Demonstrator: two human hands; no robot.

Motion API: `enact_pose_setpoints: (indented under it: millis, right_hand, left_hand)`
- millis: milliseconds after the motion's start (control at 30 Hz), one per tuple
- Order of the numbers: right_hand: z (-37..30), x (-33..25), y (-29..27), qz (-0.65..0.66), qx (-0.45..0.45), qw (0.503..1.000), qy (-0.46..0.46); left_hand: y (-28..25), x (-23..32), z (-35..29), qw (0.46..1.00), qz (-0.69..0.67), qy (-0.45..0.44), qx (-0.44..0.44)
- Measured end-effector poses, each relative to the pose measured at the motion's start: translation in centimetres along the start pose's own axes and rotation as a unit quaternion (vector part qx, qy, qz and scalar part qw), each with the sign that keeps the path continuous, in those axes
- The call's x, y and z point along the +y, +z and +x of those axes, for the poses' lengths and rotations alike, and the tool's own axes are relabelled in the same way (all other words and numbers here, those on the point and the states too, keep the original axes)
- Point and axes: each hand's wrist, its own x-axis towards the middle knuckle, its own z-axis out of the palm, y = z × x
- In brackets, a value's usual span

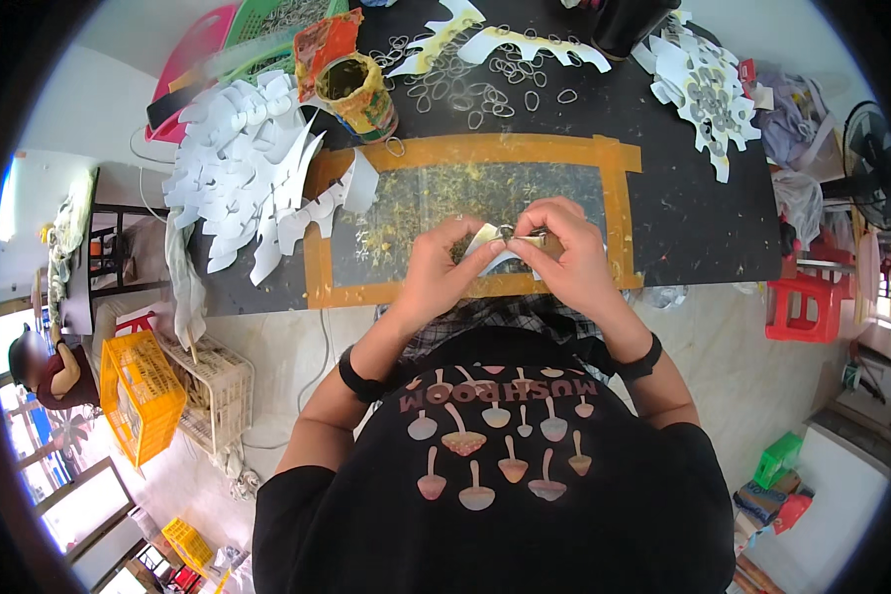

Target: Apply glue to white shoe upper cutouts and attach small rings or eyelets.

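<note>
Working at a black table (698, 233), over a tape-bordered panel (554, 188). Left of the panel, heaped white cutouts (233, 148). Above the panel's near side, with left hand (440, 262) and right hand (571, 247), pinching narrowly between fingertips a small pale piece (482, 239). Behind the panel, scattered thin grey oval loops (455, 77).

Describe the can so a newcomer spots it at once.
On the black table, find the tape-framed panel. By its far left corner, between the heaped white pieces and the scattered rings, is the can. Unlike these flat or thin neighbours, it is round, open-topped and crusted with yellow.
</note>
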Motion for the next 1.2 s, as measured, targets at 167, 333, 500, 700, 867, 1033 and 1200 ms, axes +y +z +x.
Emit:
enact_pose_setpoints:
  millis: [167, 333, 500, 700, 867, 1033, 1200]
  right_hand:
    - [0.5, -2.1, -1.0, 0.141, 0.082, 0.986, 0.029]
    - [1.7, -2.5, -3.0, 0.036, 0.013, 0.995, -0.091]
    - [2.4, -2.6, -3.6, 0.027, -0.006, 0.989, -0.144]
    - [2.6, -2.9, -3.1, 0.019, 0.024, 0.985, -0.170]
    - [2.7, -2.8, -2.5, -0.001, 0.073, 0.986, -0.151]
    - [3.0, -2.8, -2.4, 0.019, 0.033, 0.994, -0.100]
    - [3.5, -3.5, -2.6, 0.156, -0.031, 0.987, 0.009]
  left_hand:
    - [-1.0, 2.0, 0.6, 0.987, -0.138, -0.058, -0.061]
    - [-2.8, 4.4, 1.9, 0.994, -0.032, 0.035, -0.099]
    - [-3.8, 5.3, 2.6, 0.987, 0.024, 0.099, -0.122]
    - [-3.6, 5.5, 2.9, 0.975, -0.096, 0.167, -0.110]
    - [-2.8, 5.7, 2.7, 0.992, 0.014, 0.090, -0.083]
    - [-4.5, 5.3, 4.5, 0.978, 0.053, 0.106, -0.171]
    - [-5.1, 5.3, 5.5, 0.954, 0.074, 0.182, -0.226]
